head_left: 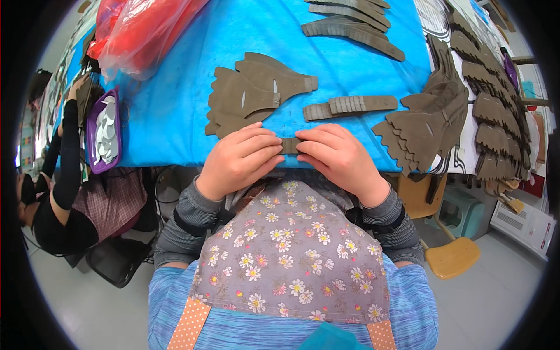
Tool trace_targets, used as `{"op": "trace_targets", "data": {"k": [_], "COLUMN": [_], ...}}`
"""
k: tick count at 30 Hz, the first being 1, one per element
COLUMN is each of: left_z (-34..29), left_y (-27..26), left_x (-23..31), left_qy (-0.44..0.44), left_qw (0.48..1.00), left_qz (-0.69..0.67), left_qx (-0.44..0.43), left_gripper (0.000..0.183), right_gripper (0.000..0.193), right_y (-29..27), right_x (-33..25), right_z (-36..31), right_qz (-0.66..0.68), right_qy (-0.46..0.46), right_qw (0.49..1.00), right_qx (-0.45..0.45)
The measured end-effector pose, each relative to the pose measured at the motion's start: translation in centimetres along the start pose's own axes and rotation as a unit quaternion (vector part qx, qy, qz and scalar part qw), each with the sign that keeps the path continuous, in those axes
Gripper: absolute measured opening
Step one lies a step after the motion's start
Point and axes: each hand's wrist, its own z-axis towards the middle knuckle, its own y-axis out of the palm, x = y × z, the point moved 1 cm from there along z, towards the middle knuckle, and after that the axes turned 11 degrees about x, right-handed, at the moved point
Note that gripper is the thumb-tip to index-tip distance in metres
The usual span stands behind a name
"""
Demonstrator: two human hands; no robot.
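Note:
Near the front edge of the table, my left hand point(240, 160) and my right hand point(344, 157) pinch the two ends of a short dark brown, ribbed strip point(290, 146) between the fingertips. Its ends are hidden under my fingers. Just beyond my left hand lie several flat brown fan-shaped pieces point(239, 96) with scalloped edges and a small slit, overlapping one another. Beyond my right hand, a small stack of narrow brown strips point(364, 104) with ribbed ends rests on the blue table cover point(181, 99). The material of the pieces cannot be made out.
A pile of scalloped brown pieces point(423, 125) lies at the right, more strips point(353, 29) at the far side. A red and clear plastic bag point(146, 38) sits far left, near a purple basket point(92, 149) of white pieces. Another person's arm point(69, 151) reaches in at left.

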Motion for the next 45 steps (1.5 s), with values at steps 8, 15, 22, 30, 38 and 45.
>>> {"op": "trace_targets", "data": {"k": [8,15,22,30,38,45], "left_z": [0.0,0.1,0.0,0.4,2.9,5.9], "left_y": [0.1,0.1,0.2,-1.8,-2.8,-4.5], "left_x": [0.1,0.0,1.0,2.9,1.1,3.3], "left_qy": [-0.007,-0.005,-0.014,-0.015,-0.159,-0.309], "left_qw": [1.000,1.000,0.997,0.981,0.974,0.920], "left_qz": [0.000,-0.001,0.065,0.112,0.061,-0.229], "left_qx": [0.005,0.007,-0.037,-0.157,-0.147,-0.072], "left_gripper": [0.020,0.021,0.038,0.046,0.025,0.019], "right_gripper": [0.020,0.018,0.018,0.017,0.010,0.012], "right_y": [0.2,0.1,0.0,-0.5,-2.5,-2.6], "right_x": [-0.1,0.0,-0.4,-0.3,0.0,-2.3], "right_z": [0.2,0.2,0.0,-1.0,-1.8,1.7], "right_qz": [-0.016,-0.024,-0.042,0.018,0.069,0.306], "right_qy": [-0.013,-0.020,-0.025,0.007,0.042,0.204], "right_qw": [1.000,0.999,0.999,0.999,0.990,0.927], "right_qx": [-0.004,-0.008,-0.023,0.027,0.118,0.078]}}
